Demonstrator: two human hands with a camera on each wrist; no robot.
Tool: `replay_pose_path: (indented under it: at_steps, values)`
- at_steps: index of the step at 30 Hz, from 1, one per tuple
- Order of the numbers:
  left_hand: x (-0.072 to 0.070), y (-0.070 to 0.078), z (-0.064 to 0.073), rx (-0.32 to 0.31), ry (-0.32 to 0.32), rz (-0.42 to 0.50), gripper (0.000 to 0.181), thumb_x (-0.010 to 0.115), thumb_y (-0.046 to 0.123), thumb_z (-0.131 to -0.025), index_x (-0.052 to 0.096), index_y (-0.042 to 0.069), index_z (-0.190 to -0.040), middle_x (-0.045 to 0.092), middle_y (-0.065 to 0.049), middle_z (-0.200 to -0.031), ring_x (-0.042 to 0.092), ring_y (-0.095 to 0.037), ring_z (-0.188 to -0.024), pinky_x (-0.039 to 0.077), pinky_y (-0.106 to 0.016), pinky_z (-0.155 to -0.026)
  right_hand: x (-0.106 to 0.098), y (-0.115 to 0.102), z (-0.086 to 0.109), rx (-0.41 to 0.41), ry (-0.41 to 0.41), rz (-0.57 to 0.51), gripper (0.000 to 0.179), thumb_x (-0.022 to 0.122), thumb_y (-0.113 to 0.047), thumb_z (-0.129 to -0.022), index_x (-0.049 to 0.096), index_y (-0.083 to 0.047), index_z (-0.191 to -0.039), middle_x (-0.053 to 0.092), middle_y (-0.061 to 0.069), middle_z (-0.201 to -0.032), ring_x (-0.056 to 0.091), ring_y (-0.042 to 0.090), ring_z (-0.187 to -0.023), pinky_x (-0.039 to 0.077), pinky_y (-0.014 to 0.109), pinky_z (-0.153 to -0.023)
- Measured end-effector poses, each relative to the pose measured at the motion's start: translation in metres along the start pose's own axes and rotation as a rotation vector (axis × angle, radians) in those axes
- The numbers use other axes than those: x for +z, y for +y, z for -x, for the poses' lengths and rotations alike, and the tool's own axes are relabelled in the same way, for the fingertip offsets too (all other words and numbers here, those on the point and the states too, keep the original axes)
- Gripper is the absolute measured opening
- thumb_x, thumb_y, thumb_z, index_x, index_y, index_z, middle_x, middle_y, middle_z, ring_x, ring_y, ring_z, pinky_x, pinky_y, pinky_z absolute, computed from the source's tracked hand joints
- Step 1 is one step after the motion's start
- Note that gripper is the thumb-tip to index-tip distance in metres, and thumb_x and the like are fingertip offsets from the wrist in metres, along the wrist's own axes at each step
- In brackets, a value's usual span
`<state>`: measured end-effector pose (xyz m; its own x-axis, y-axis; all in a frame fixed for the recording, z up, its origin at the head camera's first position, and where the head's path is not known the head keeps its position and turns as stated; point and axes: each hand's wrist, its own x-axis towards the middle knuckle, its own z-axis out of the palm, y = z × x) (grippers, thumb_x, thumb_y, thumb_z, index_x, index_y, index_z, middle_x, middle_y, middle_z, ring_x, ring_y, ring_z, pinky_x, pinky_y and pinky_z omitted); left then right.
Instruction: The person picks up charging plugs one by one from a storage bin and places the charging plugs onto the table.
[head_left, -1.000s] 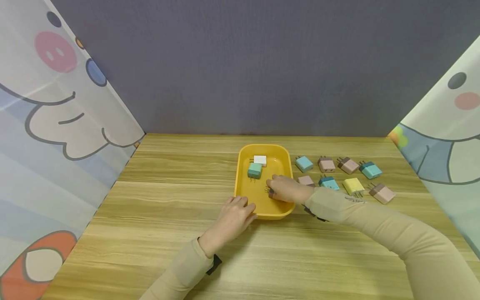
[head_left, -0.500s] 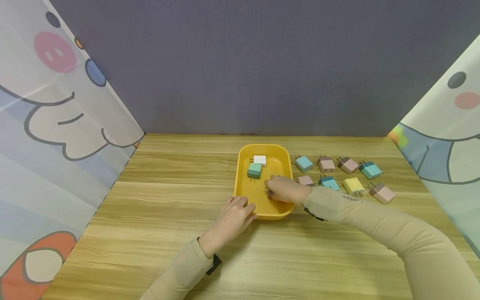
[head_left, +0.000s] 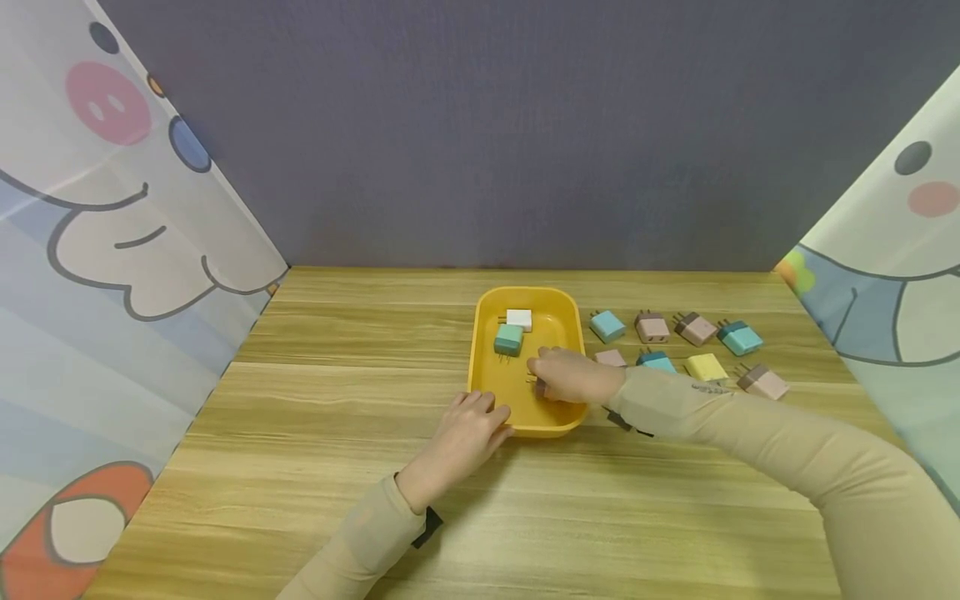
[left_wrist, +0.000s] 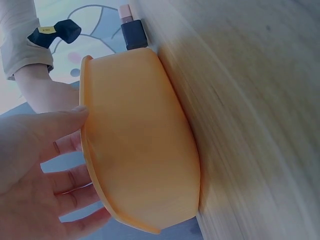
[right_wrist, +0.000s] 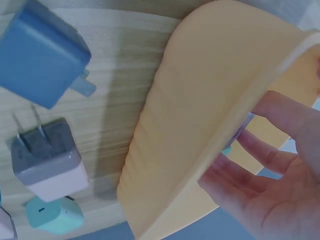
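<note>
A yellow plastic tray [head_left: 489,287] stands on the wooden table. My left hand [head_left: 468,433] grips its near left corner, and the left wrist view shows the thumb against the rim. Reaching over the tray's right side, my right hand [head_left: 573,375] pinches a dark-topped charger plug [head_left: 541,387] low inside, its prongs facing left. The fingers hide most of that plug; only a sliver shows in the right wrist view. Farther back in the tray lie a white charger plug [head_left: 519,319] and a green charger plug [head_left: 508,339].
Right of the tray, several charger plugs lie in two rough rows, among them a light blue plug [head_left: 607,326], a yellow plug [head_left: 705,367] and a pink-and-brown plug [head_left: 762,382]. My right forearm [head_left: 742,417] crosses in front of them. A grey panel [head_left: 525,142] closes the back.
My right hand has shifted very slightly left inside the tray with the charger plug. The left hand and the tray stay in place.
</note>
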<state>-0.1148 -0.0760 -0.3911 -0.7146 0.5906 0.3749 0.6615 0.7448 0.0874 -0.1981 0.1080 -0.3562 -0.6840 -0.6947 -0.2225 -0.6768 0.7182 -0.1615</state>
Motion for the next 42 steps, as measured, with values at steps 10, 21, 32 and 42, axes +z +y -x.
replay_pose_path:
  at_steps: [10, 21, 32, 42]
  values:
    - [-0.001, -0.001, 0.000, -0.001, -0.006, -0.005, 0.014, 0.063, 0.026, -0.081, 0.062, 0.013, -0.084, 0.051, 0.002, -0.072, 0.046, -0.014, -0.069, 0.039, -0.030, -0.070, -0.014, -0.004, 0.008, -0.008, -0.005, 0.038, 0.020, 0.063, -0.010, -0.081, 0.058, -0.002, -0.099, 0.052, 0.008, -0.083, 0.051, 0.017, -0.070, 0.044, 0.026, -0.059]
    - [0.000, -0.001, 0.000, 0.007, 0.005, -0.018, 0.013, 0.064, 0.026, -0.080, 0.061, 0.013, -0.083, 0.049, 0.002, -0.071, 0.045, -0.013, -0.067, 0.039, -0.030, -0.068, -0.027, -0.007, 0.022, -0.038, 0.045, 0.032, 0.019, 0.064, -0.012, -0.080, 0.059, -0.003, -0.096, 0.052, 0.004, -0.081, 0.051, 0.013, -0.068, 0.043, 0.021, -0.057]
    - [-0.001, 0.000, 0.000, 0.015, 0.016, -0.001, 0.012, 0.065, 0.024, -0.080, 0.060, 0.012, -0.080, 0.049, 0.002, -0.069, 0.044, -0.013, -0.065, 0.039, -0.030, -0.068, -0.034, 0.005, 0.041, -0.027, 0.106, -0.023, 0.012, 0.064, -0.011, -0.080, 0.057, -0.004, -0.087, 0.048, 0.001, -0.075, 0.046, 0.011, -0.063, 0.040, 0.022, -0.055]
    - [0.001, -0.001, 0.001, 0.021, 0.023, 0.010, 0.012, 0.065, 0.023, -0.080, 0.060, 0.012, -0.079, 0.048, 0.003, -0.068, 0.043, -0.013, -0.064, 0.039, -0.030, -0.068, -0.035, 0.016, 0.058, 0.006, 0.173, -0.089, 0.013, 0.064, -0.010, -0.078, 0.059, -0.003, -0.087, 0.051, 0.004, -0.078, 0.046, 0.011, -0.063, 0.040, 0.023, -0.055]
